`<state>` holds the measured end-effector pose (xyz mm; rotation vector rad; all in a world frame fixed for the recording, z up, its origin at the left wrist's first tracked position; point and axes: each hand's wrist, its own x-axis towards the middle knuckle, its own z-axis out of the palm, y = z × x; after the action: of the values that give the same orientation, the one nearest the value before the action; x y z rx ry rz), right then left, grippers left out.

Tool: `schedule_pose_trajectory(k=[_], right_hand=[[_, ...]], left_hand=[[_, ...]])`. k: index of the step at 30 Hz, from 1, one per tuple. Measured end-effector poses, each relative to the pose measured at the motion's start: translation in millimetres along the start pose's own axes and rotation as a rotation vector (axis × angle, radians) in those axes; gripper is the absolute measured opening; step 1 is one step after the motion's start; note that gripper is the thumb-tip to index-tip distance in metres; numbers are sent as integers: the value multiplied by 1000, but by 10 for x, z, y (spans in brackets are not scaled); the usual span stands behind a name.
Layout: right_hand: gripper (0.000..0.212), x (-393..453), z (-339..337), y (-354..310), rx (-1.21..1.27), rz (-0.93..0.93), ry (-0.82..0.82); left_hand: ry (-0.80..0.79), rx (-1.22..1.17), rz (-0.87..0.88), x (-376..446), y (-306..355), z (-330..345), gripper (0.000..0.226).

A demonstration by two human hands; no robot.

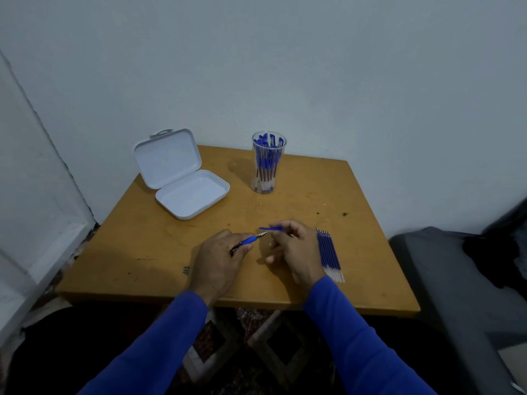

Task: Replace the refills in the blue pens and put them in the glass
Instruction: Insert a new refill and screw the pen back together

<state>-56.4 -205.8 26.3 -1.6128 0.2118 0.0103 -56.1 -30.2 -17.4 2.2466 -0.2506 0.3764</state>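
Bench [159, 252]: worn yellow-brown top, set in a corner against a pale wall.

White case [182, 178]: lid open, back left of the bench, nothing visible inside.

Glass [268, 163]: clear, upright at the back centre, crowded with blue pens standing on end. It stands well apart from both hands, straight ahead of them.

Refills [330, 255]: a row lying side by side on the bench just right of the right hand, long axes running near to far, tips pointing away.

Left hand [219, 260]: closed round a blue pen [251, 240], rear end buried in the palm, metal tip out. The pen's long axis slants up and to the right, aimed at the other hand.

Right hand [291, 246]: fingers pinched on a small blue piece [271, 228], which sticks out leftward just above the pen tip. Looks like the cap, though it is too small to be sure.

Judgement: the coming move turns on tip and piece lining up; they sit nearly touching, between the hands. Afterward the glass lies forward, roughly equally near either hand.
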Motion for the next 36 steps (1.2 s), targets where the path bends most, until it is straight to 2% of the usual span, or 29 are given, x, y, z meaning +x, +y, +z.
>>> schedule_pose_trajectory(k=[3, 16, 24, 36], right_hand=[[14, -7, -3, -14, 108, 18, -38], [21, -45, 36, -10, -36, -55, -121], [17, -49, 71, -1, 18, -36, -96], [19, -13, 82, 60, 79, -26, -148]], left_hand=[[-10, 19, 10, -2, -13, 11, 26], [-4, 34, 13, -3, 2, 2, 23], [15, 14, -20, 7, -9, -10, 22], [30, 23, 4, -2, -15, -6, 18]])
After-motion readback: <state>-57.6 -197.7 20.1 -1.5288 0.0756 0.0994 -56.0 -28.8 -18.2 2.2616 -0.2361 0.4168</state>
